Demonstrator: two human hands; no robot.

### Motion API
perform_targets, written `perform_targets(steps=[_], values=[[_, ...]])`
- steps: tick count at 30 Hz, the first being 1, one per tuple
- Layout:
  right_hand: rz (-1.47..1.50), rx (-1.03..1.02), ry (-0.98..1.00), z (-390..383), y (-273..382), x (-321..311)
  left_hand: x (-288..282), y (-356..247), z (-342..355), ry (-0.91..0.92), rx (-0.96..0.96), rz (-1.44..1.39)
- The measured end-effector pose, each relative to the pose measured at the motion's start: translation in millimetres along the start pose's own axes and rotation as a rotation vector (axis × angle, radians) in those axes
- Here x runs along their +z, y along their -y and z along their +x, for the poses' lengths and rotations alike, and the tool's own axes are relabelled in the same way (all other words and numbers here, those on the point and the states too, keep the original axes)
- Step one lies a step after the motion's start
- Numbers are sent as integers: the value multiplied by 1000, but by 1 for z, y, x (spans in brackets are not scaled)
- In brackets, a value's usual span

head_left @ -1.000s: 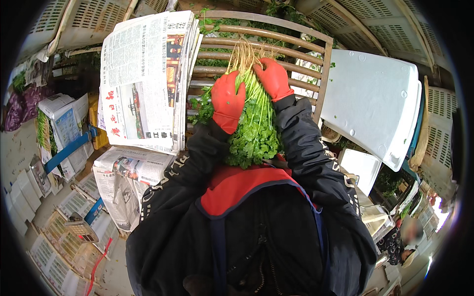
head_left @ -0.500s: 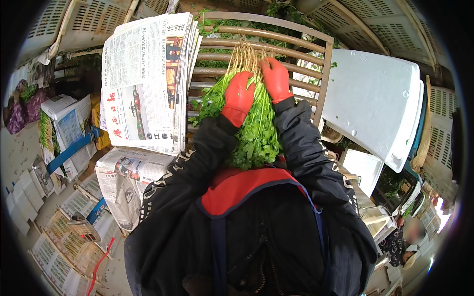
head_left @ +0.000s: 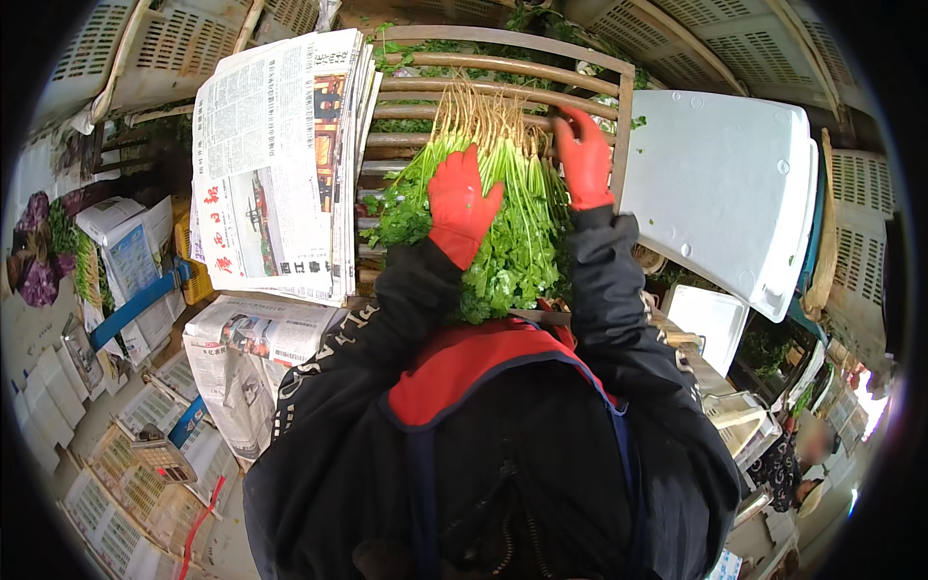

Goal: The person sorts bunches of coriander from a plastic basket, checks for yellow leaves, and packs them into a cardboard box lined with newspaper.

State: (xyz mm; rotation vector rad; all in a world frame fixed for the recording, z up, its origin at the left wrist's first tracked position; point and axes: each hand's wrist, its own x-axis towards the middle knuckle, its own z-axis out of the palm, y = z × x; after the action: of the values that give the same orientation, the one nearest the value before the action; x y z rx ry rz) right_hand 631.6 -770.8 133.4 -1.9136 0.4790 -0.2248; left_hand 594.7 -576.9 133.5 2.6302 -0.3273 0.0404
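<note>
A bunch of coriander [head_left: 517, 251] lies spread on a slatted rack [head_left: 570, 100], its pale roots pointing away from me and its leaves toward my red apron. My left hand [head_left: 462, 205], in a red glove, rests flat across the stems on the left side with its fingers stretched out. At the right edge of the bunch is my right hand [head_left: 584, 157], also red-gloved. Its thumb and fingers are spread beside the roots and hold nothing that I can see; whether it touches the outer stems I cannot tell.
A stack of newspapers [head_left: 261, 174] covers the rack's left side, with a newspaper-covered bundle [head_left: 246, 362] nearer me. To the right sits a white foam box [head_left: 715, 193]. Plastic crates [head_left: 184, 53] stand along the back. Another person [head_left: 788, 464] is at the lower right.
The coriander has been spread wider. My left hand has opened and moved slightly down and left; my right hand has let go of the stems and moved right.
</note>
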Motion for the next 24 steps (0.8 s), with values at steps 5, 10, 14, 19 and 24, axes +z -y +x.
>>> perform_targets(steps=[5,10,14,19,24], values=[[-426,38,159,-34,-17,0,1,-5,-1,-79,-84,-139],[-329,-3,32,-33,-25,23,4,1,-1,-113,-38,-191],[-127,61,24,-26,-21,33,1,2,-5,-157,53,-160],[-238,49,355,-2,12,45,-2,-5,-4,-124,21,-113],[-410,34,563,1,34,57,-10,3,-1,-119,63,-151]])
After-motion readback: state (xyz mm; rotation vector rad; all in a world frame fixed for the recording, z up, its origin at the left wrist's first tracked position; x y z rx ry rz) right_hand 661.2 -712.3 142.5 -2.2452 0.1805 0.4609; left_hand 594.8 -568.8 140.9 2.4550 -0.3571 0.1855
